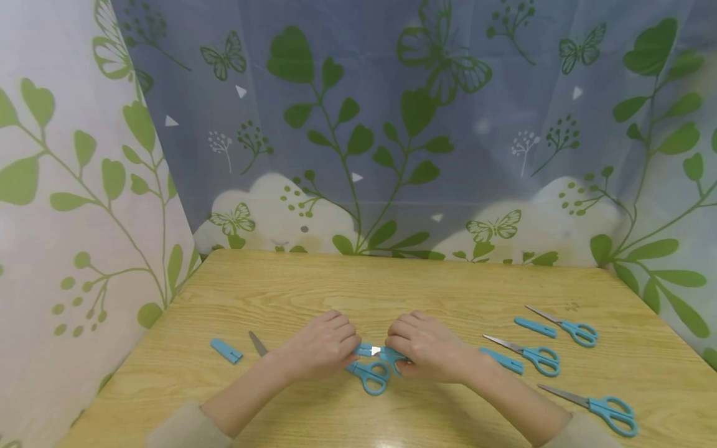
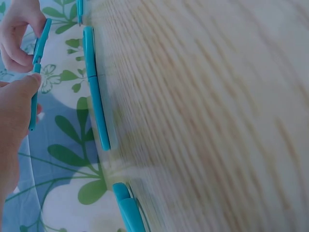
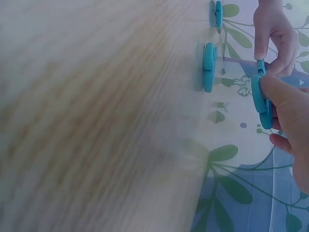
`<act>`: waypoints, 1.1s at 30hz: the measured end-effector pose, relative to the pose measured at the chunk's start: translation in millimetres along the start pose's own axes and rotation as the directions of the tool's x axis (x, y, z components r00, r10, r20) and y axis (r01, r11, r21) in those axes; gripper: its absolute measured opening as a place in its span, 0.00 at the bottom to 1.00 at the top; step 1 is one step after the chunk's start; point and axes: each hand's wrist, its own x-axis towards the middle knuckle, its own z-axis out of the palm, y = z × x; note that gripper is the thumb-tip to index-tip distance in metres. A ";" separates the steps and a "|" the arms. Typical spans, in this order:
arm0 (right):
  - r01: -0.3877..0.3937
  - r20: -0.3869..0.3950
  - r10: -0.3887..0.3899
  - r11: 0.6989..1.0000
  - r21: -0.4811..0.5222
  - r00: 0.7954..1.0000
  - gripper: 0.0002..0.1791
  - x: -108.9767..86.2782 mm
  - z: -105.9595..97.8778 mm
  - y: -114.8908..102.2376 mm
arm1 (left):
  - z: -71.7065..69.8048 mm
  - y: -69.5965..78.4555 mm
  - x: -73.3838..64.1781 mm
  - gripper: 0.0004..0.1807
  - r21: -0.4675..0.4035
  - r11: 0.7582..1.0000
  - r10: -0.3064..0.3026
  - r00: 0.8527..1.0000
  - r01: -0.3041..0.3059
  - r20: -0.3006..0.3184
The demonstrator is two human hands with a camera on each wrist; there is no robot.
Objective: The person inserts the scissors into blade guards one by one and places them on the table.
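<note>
My left hand (image 1: 325, 345) pinches a blue blade cover (image 1: 365, 349) in front of my body. Opposite it, my right hand (image 1: 422, 348) holds blue-handled scissors (image 1: 389, 355) by the handles. Their blade is mostly inside the cover, and a short shiny strip shows between cover and handles. Both hands are raised above the table, as the left wrist and right wrist views show. Below them lies another pair of scissors (image 1: 374, 377), which looks covered in the left wrist view. A bare scissor blade (image 1: 257, 343) sticks out past my left forearm, which hides its handles.
A loose blue cover (image 1: 226, 351) lies at the left of the wooden table (image 1: 358, 280). On the right lie bare scissors (image 1: 579, 333), more scissors (image 1: 540, 359), a third pair (image 1: 613, 414), a cover (image 1: 534, 326) and another cover (image 1: 504, 361). Patterned cloth (image 1: 358, 155) hangs behind.
</note>
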 end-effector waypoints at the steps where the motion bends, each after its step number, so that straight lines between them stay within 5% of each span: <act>1: -0.001 0.001 0.001 1.000 0.002 1.000 0.15 -0.1 0.1 0.0 | 0.3 0.1 -0.1 0.09 -0.002 1.000 -0.002 1.000 0.002 0.001; 33: 0.011 0.000 -0.011 1.000 -0.011 1.000 0.14 2.8 4.0 -0.5 | -0.3 2.7 0.8 0.10 0.036 0.999 0.019 1.000 -0.020 0.020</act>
